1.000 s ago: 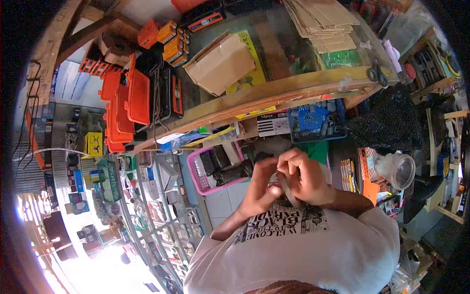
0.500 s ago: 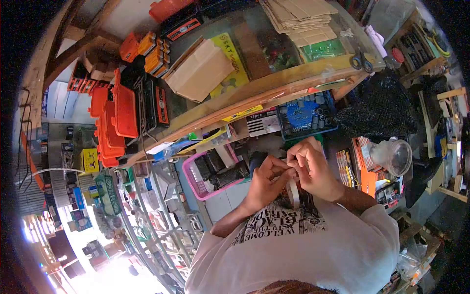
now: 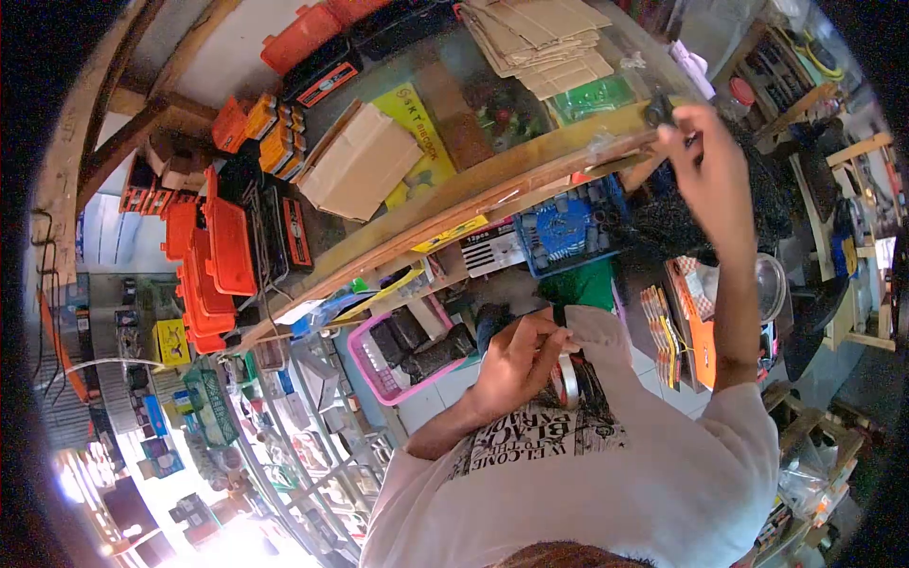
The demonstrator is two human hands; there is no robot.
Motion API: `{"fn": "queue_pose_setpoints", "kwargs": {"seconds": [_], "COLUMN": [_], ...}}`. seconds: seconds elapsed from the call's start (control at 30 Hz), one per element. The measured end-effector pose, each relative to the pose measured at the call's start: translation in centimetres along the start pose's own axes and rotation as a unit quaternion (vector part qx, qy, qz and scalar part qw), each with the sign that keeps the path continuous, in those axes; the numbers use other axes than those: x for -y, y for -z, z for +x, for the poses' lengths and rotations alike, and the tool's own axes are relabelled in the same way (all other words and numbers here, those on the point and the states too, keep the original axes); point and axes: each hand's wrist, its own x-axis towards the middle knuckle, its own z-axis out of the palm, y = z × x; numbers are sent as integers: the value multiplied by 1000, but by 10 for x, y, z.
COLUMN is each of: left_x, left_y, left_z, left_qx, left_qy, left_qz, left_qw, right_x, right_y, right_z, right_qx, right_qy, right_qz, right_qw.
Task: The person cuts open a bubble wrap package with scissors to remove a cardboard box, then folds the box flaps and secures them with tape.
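Observation:
My left hand (image 3: 519,364) is closed in front of my shirt, thumb and fingers pinched together at a roll of tape (image 3: 569,381). The pale ring of the roll hangs just below the fingertips, seen nearly edge-on. My right hand (image 3: 708,175) is stretched out to the far right end of the counter, fingers apart and slightly blurred. Its fingertips are right at the dark scissors (image 3: 655,110) lying by the counter's edge, and the hand partly hides them.
On the glass-topped counter (image 3: 516,175) lie a folded cardboard piece (image 3: 362,161) and stacked cardboard (image 3: 540,43). Orange toolboxes (image 3: 204,275) stand at left. Below the counter are a pink basket (image 3: 383,386), a blue crate (image 3: 568,232) and a black mesh bag (image 3: 757,204).
My right hand has left the tape roll and swung forward and right to the scissors. My left hand stays at the roll. The view has shifted slightly.

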Motion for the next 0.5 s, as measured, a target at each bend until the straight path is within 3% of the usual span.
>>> {"fn": "queue_pose_setpoints", "kwargs": {"seconds": [0.03,0.13,0.23,0.33,0.4,0.5], "left_x": [-4,-19,-24,-26,-25,-24], "left_y": [-1,3,1,0,1,4], "left_z": [-2,2,2,0,-1,-2], "left_qx": [0,3,-5,-11,-12,-8], "left_qy": [25,70,90,116,116,105], "left_qz": [-10,-36,-57,-136,-182,-193], "left_qw": [1000,997,994,984,976,975], "right_x": [-14,-55,-68,-65,-33,-59], "right_y": [2,-11,-21,-24,-14,-9], "right_z": [17,48,54,69,72,71], "right_qx": [37,120,98,136,207,161], "right_qy": [-60,-31,70,132,-45,-11], "right_qz": [26,-158,-264,-275,-201,-151], "right_qw": [997,980,957,943,956,975]}}
